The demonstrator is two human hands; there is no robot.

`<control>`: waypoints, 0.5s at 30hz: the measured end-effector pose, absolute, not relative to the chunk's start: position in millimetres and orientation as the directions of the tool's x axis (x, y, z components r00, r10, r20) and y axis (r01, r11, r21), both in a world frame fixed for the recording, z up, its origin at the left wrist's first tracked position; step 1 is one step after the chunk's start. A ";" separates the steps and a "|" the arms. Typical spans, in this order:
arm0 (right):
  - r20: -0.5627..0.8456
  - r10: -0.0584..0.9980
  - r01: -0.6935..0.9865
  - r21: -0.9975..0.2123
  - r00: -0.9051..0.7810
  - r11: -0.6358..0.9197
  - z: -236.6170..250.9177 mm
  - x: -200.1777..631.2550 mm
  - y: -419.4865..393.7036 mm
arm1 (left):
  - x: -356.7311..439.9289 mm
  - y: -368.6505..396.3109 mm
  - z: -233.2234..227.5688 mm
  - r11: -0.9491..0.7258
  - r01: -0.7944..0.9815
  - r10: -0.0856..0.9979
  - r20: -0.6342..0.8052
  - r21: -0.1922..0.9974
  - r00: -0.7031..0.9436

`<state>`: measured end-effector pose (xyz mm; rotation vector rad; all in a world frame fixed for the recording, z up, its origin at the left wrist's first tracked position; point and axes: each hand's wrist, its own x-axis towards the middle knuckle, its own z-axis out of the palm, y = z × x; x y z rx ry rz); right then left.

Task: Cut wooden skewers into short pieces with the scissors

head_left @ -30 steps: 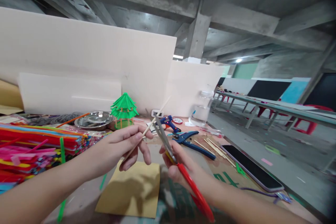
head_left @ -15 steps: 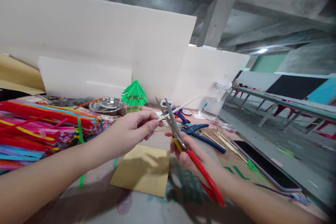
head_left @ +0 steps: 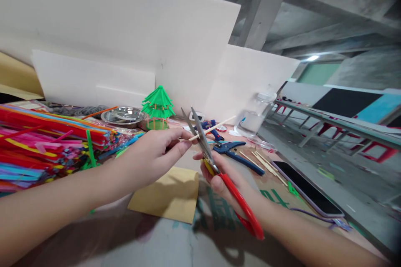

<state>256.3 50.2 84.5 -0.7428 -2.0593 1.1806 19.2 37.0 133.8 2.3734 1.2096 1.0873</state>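
Note:
Between thumb and fingers, my left hand (head_left: 156,150) pinches a thin wooden stick (head_left: 217,125) that slants up to the right. My right hand (head_left: 222,171) is wrapped round red-handled scissors (head_left: 241,204), whose parted blades point up and away from me. The stick passes between the blades, close to my left fingertips. Below both hands lies a tan paper square (head_left: 166,200) on the table. A small green pagoda-like model (head_left: 158,106) on thin wooden posts stands beyond my left hand.
Coloured pipe cleaners (head_left: 46,142) are heaped at left, near a metal dish (head_left: 123,116). Behind my right hand are blue-handled pliers (head_left: 239,157), a blue glue gun (head_left: 214,129), loose wooden sticks (head_left: 266,164) and a clear jar (head_left: 255,114). A phone (head_left: 307,190) lies near the right edge.
The camera view has shifted slightly, so the scene sits a little higher and further left. Both hands keep their grips, and the stick still lies between the parted blades.

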 end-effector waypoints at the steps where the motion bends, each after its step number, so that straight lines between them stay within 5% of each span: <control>1: 0.248 0.732 0.165 -0.882 -0.634 0.441 84.4 256.7 50.6 | 19.2 37.5 133.5 -0.620 0.587 0.777 0.511 0.520 0.368; 15: 0.171 0.718 0.196 -0.897 -0.675 0.397 91.6 256.3 51.4 | 20.4 42.5 131.0 -0.580 0.661 0.804 0.464 0.475 0.372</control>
